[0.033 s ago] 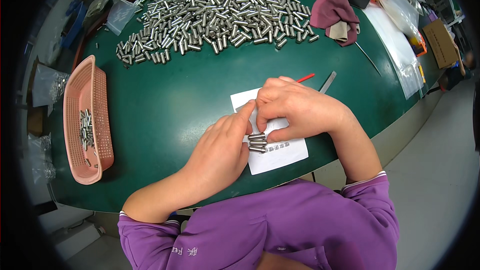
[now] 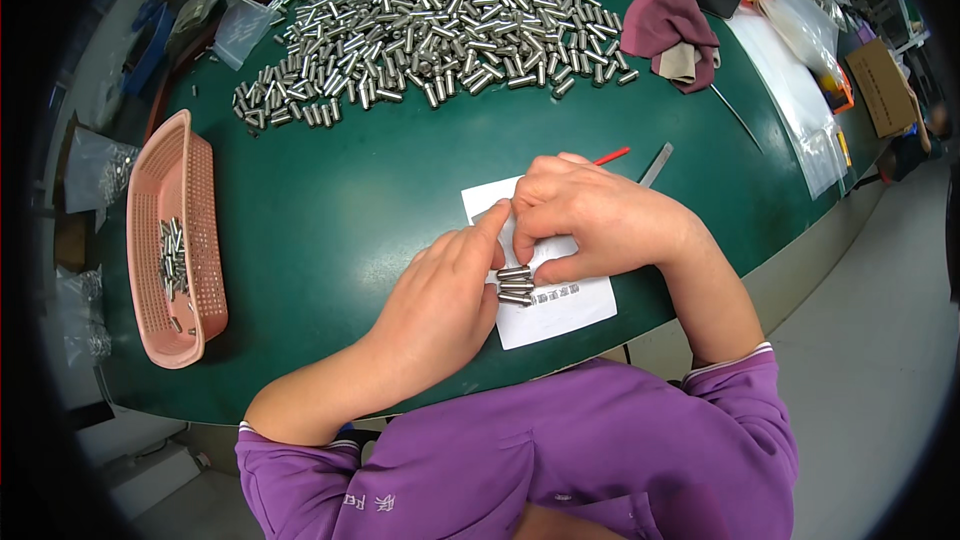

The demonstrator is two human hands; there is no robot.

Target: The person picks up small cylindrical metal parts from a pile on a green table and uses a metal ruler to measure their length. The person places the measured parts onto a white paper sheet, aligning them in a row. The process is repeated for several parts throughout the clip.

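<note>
Several short, shiny metal pins (image 2: 515, 285) lie side by side in a row on a white printed sheet (image 2: 560, 325). My left hand (image 2: 440, 290) is at their left ends, its fingers stretched forward and its thumb side beside the row. From the right, my right hand (image 2: 590, 215) curls over the pins, a fingertip at the farthest one and the thumb by their right ends. The two hands meet just beyond the row. Its fingers and the left hand's hide part of the sheet and anything beneath them.
A large heap of metal pins (image 2: 440, 25) covers the far table. At left stands a pink perforated basket (image 2: 210, 280) holding some pins. Beyond my right hand lie a red pen (image 2: 611, 155) and a flat metal strip (image 2: 656, 165). A maroon cloth (image 2: 668, 20) sits at far right.
</note>
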